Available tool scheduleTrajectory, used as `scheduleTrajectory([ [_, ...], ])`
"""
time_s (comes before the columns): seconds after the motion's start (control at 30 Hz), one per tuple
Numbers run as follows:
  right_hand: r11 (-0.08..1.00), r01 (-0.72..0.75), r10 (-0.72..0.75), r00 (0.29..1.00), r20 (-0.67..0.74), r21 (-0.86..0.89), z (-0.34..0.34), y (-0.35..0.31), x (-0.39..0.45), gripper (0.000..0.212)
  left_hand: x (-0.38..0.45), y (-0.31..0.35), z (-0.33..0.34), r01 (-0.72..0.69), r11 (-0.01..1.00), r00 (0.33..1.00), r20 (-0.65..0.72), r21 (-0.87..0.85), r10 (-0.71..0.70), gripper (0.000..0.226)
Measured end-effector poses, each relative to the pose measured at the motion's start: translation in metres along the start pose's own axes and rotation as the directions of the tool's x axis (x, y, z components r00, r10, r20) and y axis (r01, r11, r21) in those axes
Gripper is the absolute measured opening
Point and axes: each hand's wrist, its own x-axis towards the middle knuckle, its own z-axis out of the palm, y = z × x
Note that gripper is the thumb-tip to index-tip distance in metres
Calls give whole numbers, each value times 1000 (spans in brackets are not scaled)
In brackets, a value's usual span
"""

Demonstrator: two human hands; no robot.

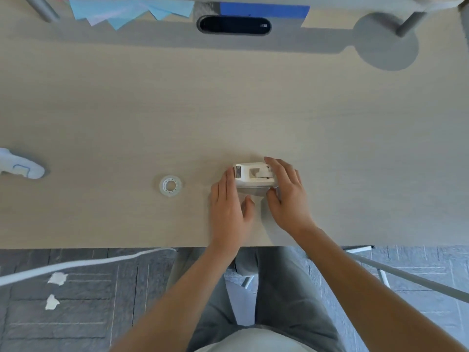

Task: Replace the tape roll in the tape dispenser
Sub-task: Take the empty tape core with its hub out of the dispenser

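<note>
A white tape dispenser [250,175] stands on the light wooden desk [228,110], its cutter end pointing left and its roll bay showing no roll. My right hand [285,193] wraps its right end, fingers over the far side and thumb on the near side. My left hand [228,201] lies flat with fingers together, its fingertips touching the dispenser's left end. A clear tape roll [170,185] with a white core lies flat on the desk, about a hand's width left of my left hand.
A white and blue object [21,167] lies at the desk's left edge. Blue papers [127,8], a dark cable slot [233,25] and a round grey lamp base [385,41] sit along the back. A white cable [76,264] runs below the front edge.
</note>
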Motion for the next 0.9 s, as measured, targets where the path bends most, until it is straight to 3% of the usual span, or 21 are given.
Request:
scheduleTrajectory([
  [0.3,994,62,-48,988,-144,91,25,13,-17,79,-11,-18,12,-80,994,993,-91,-72,74,69],
  [0.53,980,196,-197,955,-221,-28,36,27,-30,81,-25,-30,17,-193,978,962,-211,-82,173,79],
  [0.63,969,234,-247,937,-249,-81,39,31,-31,78,-28,-33,22,-284,957,931,-223,54,289,82],
  [0.73,971,231,-240,940,-244,-65,40,30,-31,76,-28,-32,25,-298,919,918,-187,259,351,70],
  [0.83,965,257,-260,930,-261,-44,40,25,-34,72,-32,-30,26,-285,905,920,-177,315,350,64],
  [0.9,954,300,-285,895,-344,-11,37,23,-33,60,-32,-31,26,-295,899,914,-177,325,364,65],
])
